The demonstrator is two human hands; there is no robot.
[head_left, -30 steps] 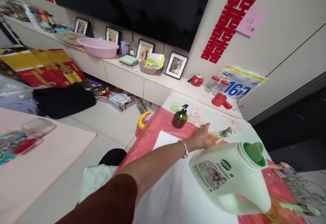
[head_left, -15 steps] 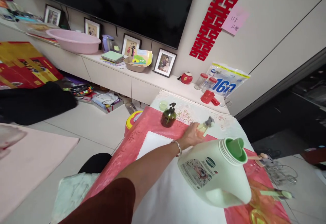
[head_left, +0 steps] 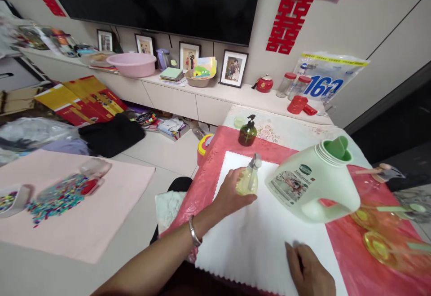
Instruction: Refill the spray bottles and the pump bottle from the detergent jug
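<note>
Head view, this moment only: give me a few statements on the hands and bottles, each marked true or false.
1. The left hand grips a small yellow spray bottle. True.
2. The large green detergent jug has no cap. False: a green cap sits on it.
3. The right hand holds the detergent jug. False: it rests low on the white cloth, apart from the jug.
4. A dark pump bottle stands on the far part of the table. True.

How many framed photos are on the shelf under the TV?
4. One is at the far left, one behind the pink basin, one beside the books, one left of the red pot. Clutter may hide more.
</note>
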